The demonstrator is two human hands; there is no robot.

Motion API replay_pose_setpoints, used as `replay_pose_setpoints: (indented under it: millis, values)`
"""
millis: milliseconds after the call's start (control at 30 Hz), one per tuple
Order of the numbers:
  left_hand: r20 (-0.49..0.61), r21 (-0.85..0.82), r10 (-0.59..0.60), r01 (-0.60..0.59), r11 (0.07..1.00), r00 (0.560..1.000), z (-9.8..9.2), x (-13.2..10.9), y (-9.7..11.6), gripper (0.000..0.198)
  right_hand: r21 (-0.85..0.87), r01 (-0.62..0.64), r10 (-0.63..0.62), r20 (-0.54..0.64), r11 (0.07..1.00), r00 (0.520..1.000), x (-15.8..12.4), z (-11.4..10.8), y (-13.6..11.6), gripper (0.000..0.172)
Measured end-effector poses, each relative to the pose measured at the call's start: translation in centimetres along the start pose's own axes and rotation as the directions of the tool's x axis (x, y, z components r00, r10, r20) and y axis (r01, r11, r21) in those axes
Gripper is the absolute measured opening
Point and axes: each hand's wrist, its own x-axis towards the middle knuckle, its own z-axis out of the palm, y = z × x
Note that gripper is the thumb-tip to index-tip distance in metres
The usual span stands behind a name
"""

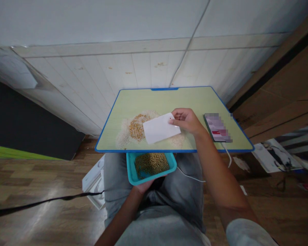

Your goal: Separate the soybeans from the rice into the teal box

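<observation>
My right hand [184, 120] pinches the right end of a white card [159, 129], its thumb lying on top. The card is tilted over the table [184, 99], and whether it touches the surface I cannot tell. Left of it, yellow grains or pulses [136, 129] lie heaped on pale, rice-like grains [123, 136]. Below the front edge, my left hand [145, 186] supports a turquoise tray [130, 174] from underneath, its fingers mostly hidden. Small round greenish-tan beans or peas [154, 162] fill much of the tray.
A phone [215, 127] lies at the table's right, with a white cable [227, 155] hanging over the edge. Behind the table stands a white panelled wall [143, 68]. A cardboard box [277, 92] is at the right, and an open white box [93, 181] sits on the floor at the left.
</observation>
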Motion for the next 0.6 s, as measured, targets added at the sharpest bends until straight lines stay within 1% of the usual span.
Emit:
replay_pose_setpoints:
  millis: [67, 167, 300, 467, 600]
  values:
    - [-0.019, -0.055, 0.027, -0.028, 0.998, 0.999, -0.2, -0.8, 1.0, 0.059, 0.025, 0.0, 0.0, 0.001, 1.0, 1.0, 0.2, 0.9, 0.4, 0.047]
    - [-0.011, -0.124, 0.075, -0.076, 0.989, 0.997, -0.3, -1.9, 2.5, 0.057, 0.05, -0.006, 0.005, 0.011, 0.999, 1.0, 0.7, 2.7, 1.0, 0.046]
    - [-0.018, -0.198, 0.115, -0.117, 0.973, 0.993, 0.0, -2.8, 4.0, 0.064, 0.04, -0.007, 0.005, 0.043, 0.999, 0.999, 1.3, 5.0, 1.3, 0.044]
    - [-0.049, -0.251, 0.108, -0.117, 0.961, 0.993, 0.7, -3.4, 4.6, 0.079, 0.021, 0.06, -0.062, 0.108, 0.998, 0.992, 2.2, 7.8, 1.0, 0.039]
    - [-0.06, -0.268, 0.098, -0.111, 0.957, 0.993, 0.9, -3.4, 4.7, 0.08, -0.01, 0.122, -0.119, 0.182, 0.992, 0.976, 3.0, 9.4, 1.0, 0.041]
